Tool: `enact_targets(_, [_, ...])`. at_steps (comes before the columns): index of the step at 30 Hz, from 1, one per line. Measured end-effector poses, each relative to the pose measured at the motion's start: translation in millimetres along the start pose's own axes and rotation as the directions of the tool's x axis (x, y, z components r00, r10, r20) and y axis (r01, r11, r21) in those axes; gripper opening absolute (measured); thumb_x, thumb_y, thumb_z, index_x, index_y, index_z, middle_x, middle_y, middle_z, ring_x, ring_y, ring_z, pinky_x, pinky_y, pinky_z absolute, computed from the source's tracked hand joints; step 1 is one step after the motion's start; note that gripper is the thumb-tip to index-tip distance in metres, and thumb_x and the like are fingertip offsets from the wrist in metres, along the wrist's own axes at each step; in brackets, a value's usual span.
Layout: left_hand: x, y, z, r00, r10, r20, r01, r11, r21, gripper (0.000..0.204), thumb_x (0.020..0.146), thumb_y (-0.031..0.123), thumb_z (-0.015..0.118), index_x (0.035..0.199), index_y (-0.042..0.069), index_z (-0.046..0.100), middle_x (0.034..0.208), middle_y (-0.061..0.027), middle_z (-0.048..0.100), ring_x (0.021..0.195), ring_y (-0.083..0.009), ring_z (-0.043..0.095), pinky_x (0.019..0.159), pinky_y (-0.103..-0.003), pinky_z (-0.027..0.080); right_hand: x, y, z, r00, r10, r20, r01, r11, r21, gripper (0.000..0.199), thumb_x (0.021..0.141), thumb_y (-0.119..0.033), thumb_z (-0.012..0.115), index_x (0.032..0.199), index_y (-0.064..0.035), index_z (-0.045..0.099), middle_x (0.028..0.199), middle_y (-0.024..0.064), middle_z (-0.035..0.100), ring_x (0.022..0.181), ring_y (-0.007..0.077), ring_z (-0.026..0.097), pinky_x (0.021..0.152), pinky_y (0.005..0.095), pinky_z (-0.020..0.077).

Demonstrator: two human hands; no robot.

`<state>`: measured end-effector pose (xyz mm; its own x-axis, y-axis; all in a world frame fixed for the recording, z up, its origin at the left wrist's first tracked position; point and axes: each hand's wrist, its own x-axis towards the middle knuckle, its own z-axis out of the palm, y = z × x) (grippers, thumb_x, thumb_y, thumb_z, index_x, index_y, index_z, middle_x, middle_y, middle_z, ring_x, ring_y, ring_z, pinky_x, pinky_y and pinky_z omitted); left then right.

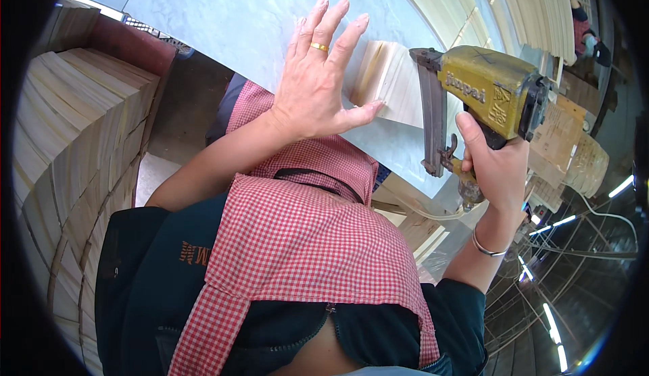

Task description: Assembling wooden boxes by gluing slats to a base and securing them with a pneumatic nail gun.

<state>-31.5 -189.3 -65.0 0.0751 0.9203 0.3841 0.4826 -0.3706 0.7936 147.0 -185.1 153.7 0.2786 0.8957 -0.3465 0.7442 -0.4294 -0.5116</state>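
My right hand [497, 163] is wrapped round the black grip of a pneumatic nail gun [480, 82] with a worn yellow body and a grey metal magazine. An air fitting and a pale hose hang below the grip. Fingers spread and palm down, my left hand [321, 82] holds nothing and is over the table, with its thumb near a small stack of pale wooden boards [395, 82]. That stack lies on the light grey marbled tabletop [216, 18], between my left hand and the gun. Whether the gun's nose touches the stack, I cannot tell.
Tall stacks of wooden boards [81, 119] stand on the left. More long pale boards [534, 11] are piled at the far right, beyond the table. Brown cardboard boxes [558, 133] stand to the right of the gun. Another person [585, 31] is partly visible at the far right.
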Motion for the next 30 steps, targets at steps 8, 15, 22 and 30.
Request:
enact_targets(8, [1,1,0,1.000,0.001,0.016,-0.001,1.000,-0.010,0.107,0.070,0.050,0.078,0.160,0.015,0.031,0.165,-0.0180,0.024,0.155,-0.0443,0.016,0.121,-0.066,0.022,4,6,-2,0.999,0.051,0.018,-0.051,0.998,0.023,0.034,0.086,-0.017,0.084,0.108,0.0028,0.067,0.077,0.0069,0.069,0.044,0.0101,0.053,0.038,0.0219,0.0395])
enact_targets(15, [2,0,-1,1.000,0.007,0.012,-0.007,1.000,-0.010,0.103,0.071,0.048,0.079,0.157,0.014,0.035,0.164,-0.0177,0.026,0.155,-0.0430,0.017,0.121,-0.066,0.021,6,21,-10,1.000,0.018,-0.016,-0.017,0.998,0.067,0.031,0.087,-0.019,0.082,0.104,0.0028,0.067,0.074,0.0056,0.067,0.044,0.0097,0.053,0.038,0.0218,0.0401])
enact_targets(22, [29,38,-10,0.950,0.241,0.198,-0.267,0.957,0.115,0.060,0.072,0.036,0.081,0.123,0.011,0.061,0.151,-0.0177,0.046,0.141,-0.0353,0.043,0.120,-0.065,0.022,10,72,-46,0.990,0.066,-0.121,-0.062,0.997,0.043,0.031,0.088,-0.021,0.081,0.103,0.0026,0.068,0.071,0.0049,0.066,0.044,0.0092,0.052,0.038,0.0220,0.0419])
enact_targets(30, [67,82,47,0.824,0.270,0.498,-0.414,0.887,0.203,0.054,0.064,0.037,0.086,0.105,0.010,0.062,0.132,-0.0164,0.056,0.122,-0.0328,0.050,0.115,-0.053,0.030,14,83,-54,0.994,0.073,-0.086,-0.066,0.995,0.077,0.031,0.089,-0.022,0.080,0.104,0.0025,0.068,0.069,0.0041,0.065,0.044,0.0088,0.050,0.039,0.0224,0.0415])
